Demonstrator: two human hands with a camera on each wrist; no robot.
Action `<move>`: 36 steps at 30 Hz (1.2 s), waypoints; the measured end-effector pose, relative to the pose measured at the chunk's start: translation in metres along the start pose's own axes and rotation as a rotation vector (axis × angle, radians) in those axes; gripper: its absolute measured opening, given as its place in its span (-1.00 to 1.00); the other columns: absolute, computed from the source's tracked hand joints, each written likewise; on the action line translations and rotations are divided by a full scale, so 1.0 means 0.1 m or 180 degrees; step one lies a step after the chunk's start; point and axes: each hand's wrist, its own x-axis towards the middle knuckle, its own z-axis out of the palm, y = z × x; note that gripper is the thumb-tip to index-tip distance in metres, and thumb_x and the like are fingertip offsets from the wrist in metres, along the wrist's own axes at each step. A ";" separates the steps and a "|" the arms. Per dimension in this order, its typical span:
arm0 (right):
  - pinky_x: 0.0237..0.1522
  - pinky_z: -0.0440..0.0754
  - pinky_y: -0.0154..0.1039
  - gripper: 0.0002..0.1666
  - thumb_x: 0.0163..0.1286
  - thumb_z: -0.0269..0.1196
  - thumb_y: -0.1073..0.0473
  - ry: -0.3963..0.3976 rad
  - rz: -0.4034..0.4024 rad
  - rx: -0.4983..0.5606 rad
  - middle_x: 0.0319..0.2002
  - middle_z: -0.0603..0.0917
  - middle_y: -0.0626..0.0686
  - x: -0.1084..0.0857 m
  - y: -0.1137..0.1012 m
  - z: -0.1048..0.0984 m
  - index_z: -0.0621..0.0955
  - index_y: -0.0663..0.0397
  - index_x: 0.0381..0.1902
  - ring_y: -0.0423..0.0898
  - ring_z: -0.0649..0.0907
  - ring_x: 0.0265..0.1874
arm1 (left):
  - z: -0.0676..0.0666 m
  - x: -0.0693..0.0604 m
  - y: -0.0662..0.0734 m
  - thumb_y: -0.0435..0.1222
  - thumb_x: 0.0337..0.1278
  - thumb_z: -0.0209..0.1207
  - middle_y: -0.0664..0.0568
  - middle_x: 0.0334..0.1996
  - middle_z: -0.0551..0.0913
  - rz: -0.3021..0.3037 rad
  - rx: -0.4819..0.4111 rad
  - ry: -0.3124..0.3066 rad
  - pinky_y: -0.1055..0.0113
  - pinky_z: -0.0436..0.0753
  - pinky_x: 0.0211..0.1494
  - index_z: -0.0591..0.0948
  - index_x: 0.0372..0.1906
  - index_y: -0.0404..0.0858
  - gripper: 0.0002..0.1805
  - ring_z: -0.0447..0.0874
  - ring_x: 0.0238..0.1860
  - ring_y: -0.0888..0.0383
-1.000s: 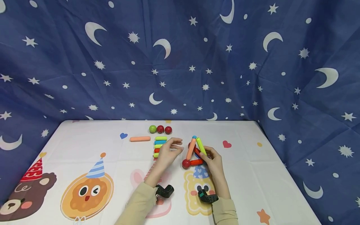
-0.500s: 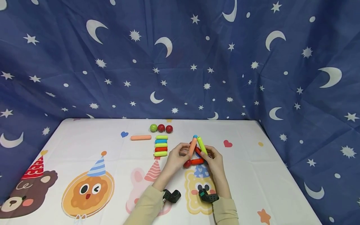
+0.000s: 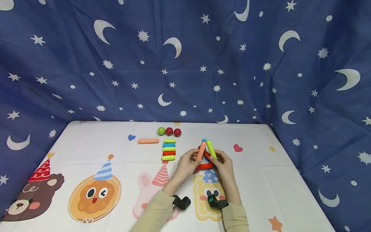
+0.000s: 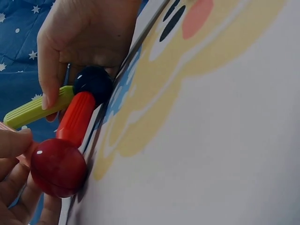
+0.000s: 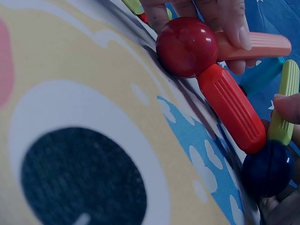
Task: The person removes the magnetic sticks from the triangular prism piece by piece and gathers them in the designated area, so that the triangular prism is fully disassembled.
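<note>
Salmon-pink plastic rod [image 5: 257, 45], ribbed, round-ended: raised at a slant, just right of centre on the white, cartoon-printed worktop [image 3: 261, 193], pinched in the grip of the left hand [image 3: 186, 163], lower end meeting a glossy dark-red ball [image 5: 187, 47]. Yellow-green plastic rod [image 5: 286, 79], ribbed: likewise slanted, pinched in the grip of the right hand [image 3: 224, 165], lower end at a glossy dark-blue ball [image 5: 267, 168]. Red plastic rod [image 5: 232, 108], ribbed: bridging these two balls. Probable hazards: uneven pull by either hand could part a rod from its ball; early release could topple both, if their upper ends are unsecured, which cannot be told; a freed ball could roll. Surfaces: lengthwise grooves on rods, polished curves on balls, a seam round the dark-blue one. Loose, to the left: spare salmon-pink rod [image 3: 148, 141], column of short green, blue and red rods [image 3: 169, 153], row of one green and two dark-red balls [image 3: 169, 131].
</note>
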 end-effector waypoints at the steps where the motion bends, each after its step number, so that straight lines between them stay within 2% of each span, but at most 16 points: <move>1: -0.17 0.54 -0.52 -0.61 0.27 0.30 0.18 0.0005 0.0006 0.0003 -0.05 0.62 0.13 0.00 0.00 0.00 0.60 0.08 0.07 -0.12 0.54 -0.14 | 0.00 0.00 0.01 -0.43 0.09 0.26 -0.13 -0.19 0.66 0.0015 0.0004 0.0014 0.40 0.63 -0.16 0.57 0.06 -0.32 -0.63 0.61 -0.20 0.08; 11: -0.19 0.53 -0.50 -0.61 0.27 0.29 0.19 -0.0001 0.0009 -0.0011 -0.06 0.62 0.14 0.00 0.00 0.01 0.60 0.08 0.07 -0.12 0.53 -0.15 | -0.06 -0.06 0.07 -0.47 0.07 0.26 -0.13 -0.15 0.67 0.0013 -0.0024 -0.0054 0.32 0.67 -0.08 0.57 -0.02 -0.26 -0.67 0.66 -0.19 0.08; 18: -0.20 0.55 -0.51 -0.62 0.26 0.31 0.20 0.0014 -0.0023 -0.0028 -0.06 0.63 0.14 0.01 0.02 0.02 0.60 0.10 0.05 -0.15 0.56 -0.16 | -0.09 -0.08 0.08 -0.45 0.11 0.23 -0.09 -0.12 0.66 -0.0058 0.0038 -0.0105 0.24 0.67 -0.03 0.56 -0.02 -0.18 -0.69 0.67 -0.16 0.08; 30: -0.20 0.55 -0.52 -0.61 0.28 0.29 0.18 0.0003 -0.0003 -0.0066 -0.02 0.62 0.14 0.01 0.01 0.00 0.59 0.06 0.08 -0.09 0.54 -0.13 | -0.08 -0.08 0.07 -0.45 0.14 0.21 -0.08 -0.05 0.64 0.0097 0.0172 -0.0111 0.18 0.69 -0.04 0.54 0.03 -0.14 -0.65 0.71 -0.15 0.03; 36: -0.19 0.55 -0.56 -0.59 0.31 0.27 0.17 -0.0046 0.0046 -0.0036 0.01 0.59 0.16 0.00 0.01 0.00 0.57 0.06 0.12 -0.03 0.52 -0.08 | -0.11 -0.06 0.07 -0.45 0.15 0.21 -0.08 -0.06 0.65 0.0109 0.0053 -0.0016 0.23 0.68 -0.02 0.56 0.04 -0.14 -0.65 0.69 -0.14 0.05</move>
